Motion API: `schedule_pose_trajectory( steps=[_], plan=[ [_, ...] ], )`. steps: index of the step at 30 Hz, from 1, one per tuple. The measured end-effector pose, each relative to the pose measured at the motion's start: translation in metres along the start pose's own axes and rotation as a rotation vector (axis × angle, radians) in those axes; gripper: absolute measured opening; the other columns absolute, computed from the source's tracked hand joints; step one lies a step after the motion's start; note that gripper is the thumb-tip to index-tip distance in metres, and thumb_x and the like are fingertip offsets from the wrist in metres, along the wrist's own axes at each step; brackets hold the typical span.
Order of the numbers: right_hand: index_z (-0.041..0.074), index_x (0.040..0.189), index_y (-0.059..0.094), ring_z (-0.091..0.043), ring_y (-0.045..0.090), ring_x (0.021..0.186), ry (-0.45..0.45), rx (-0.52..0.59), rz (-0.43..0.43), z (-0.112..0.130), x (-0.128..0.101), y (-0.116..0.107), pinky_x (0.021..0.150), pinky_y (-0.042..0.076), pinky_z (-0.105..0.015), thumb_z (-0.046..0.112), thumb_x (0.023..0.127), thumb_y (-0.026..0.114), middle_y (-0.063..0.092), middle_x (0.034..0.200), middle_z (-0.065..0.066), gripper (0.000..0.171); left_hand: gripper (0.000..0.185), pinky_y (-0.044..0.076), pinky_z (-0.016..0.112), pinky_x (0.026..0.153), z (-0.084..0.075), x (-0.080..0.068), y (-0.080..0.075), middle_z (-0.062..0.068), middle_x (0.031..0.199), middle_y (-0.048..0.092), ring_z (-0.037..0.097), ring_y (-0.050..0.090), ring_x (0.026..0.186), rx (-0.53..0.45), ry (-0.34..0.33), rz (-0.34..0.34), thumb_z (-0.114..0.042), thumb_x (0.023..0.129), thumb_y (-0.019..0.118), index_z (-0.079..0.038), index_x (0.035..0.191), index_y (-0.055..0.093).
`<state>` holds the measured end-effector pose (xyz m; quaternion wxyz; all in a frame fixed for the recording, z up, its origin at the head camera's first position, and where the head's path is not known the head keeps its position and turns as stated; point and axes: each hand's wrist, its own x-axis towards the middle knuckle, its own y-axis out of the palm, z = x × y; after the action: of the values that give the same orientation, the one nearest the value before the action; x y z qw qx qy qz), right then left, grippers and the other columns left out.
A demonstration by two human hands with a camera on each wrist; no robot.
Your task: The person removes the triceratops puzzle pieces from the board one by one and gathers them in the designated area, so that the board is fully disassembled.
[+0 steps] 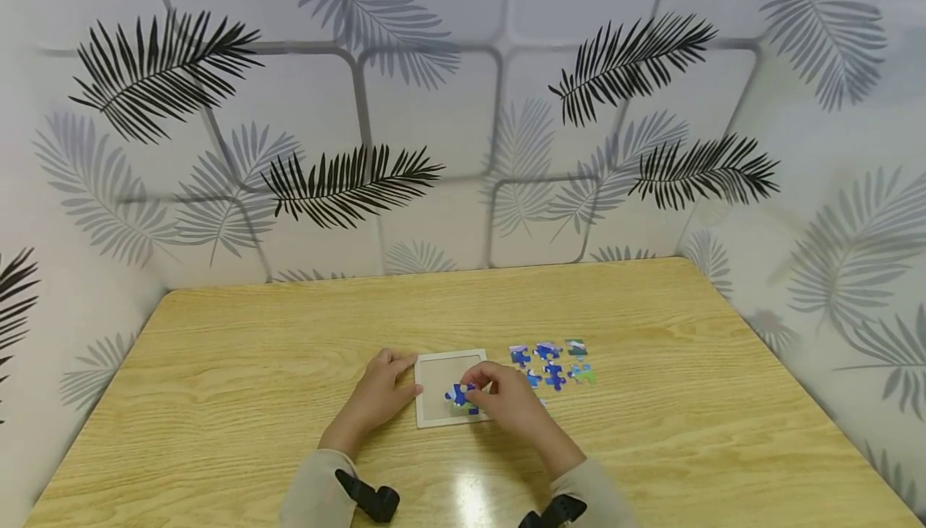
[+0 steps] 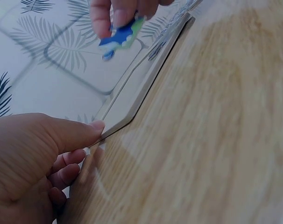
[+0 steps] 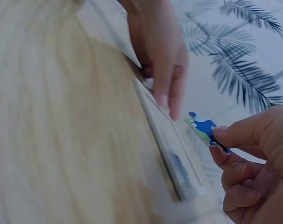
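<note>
A shallow white puzzle frame (image 1: pixel 417 399) lies flat on the wooden table. My left hand (image 1: pixel 381 387) holds its left side; in the left wrist view the thumb (image 2: pixel 95 127) presses on the rim at a corner, with the other fingers curled below. Over the frame, my right hand (image 1: pixel 506 399) pinches a blue and green jigsaw piece (image 3: pixel 204 129) between thumb and fingertips. That piece is tilted and held apart from the frame in both wrist views. Inside the frame lies some blue puzzle part (image 3: pixel 180 168), partly hidden by the right hand in the head view.
Several loose jigsaw pieces (image 1: pixel 553 375) lie spread to the right of the frame, some partly hidden behind the right hand. The wooden table (image 1: pixel 275 351) meets a leaf-patterned backdrop (image 1: pixel 434 126) at its back and sides.
</note>
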<state>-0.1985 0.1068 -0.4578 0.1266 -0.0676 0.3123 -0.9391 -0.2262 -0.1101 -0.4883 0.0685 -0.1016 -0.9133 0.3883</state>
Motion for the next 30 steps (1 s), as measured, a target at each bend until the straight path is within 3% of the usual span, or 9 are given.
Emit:
schedule_pose_trajectory(
  steps=[12, 18, 30],
  plan=[
    [0.008, 0.090, 0.064, -0.014, 0.049, 0.072, 0.169, 0.086, -0.152, -0.040, -0.015, -0.059, 0.062, 0.042, -0.026, 0.008, 0.082, 0.064, 0.059, 0.081, -0.001, 0.008, 0.051, 0.036, 0.042, 0.089, 0.000, 0.000, 0.000, 0.007, 0.108, 0.045, 0.024, 0.041, 0.102, -0.007, 0.001, 0.004, -0.019, 0.082, 0.065, -0.004, 0.129, 0.049],
    [0.003, 0.091, 0.062, -0.014, 0.050, 0.072, 0.215, 0.118, -0.170, -0.061, -0.027, -0.081, 0.060, 0.042, -0.025, 0.008, 0.082, 0.064, 0.058, 0.080, -0.004, 0.010, 0.051, 0.036, 0.041, 0.089, 0.000, 0.001, 0.001, 0.006, 0.108, 0.045, 0.023, 0.041, 0.103, -0.005, -0.003, 0.007, -0.019, 0.083, 0.065, -0.005, 0.129, 0.049],
    [-0.003, 0.093, 0.062, -0.011, 0.048, 0.065, 0.271, 0.143, -0.163, -0.076, -0.043, -0.093, 0.055, 0.040, -0.023, 0.009, 0.082, 0.064, 0.061, 0.080, -0.005, 0.016, 0.051, 0.036, 0.041, 0.088, 0.000, 0.000, 0.001, 0.007, 0.108, 0.045, 0.023, 0.041, 0.102, -0.006, -0.004, 0.011, -0.019, 0.082, 0.065, -0.004, 0.129, 0.049]
  ],
)
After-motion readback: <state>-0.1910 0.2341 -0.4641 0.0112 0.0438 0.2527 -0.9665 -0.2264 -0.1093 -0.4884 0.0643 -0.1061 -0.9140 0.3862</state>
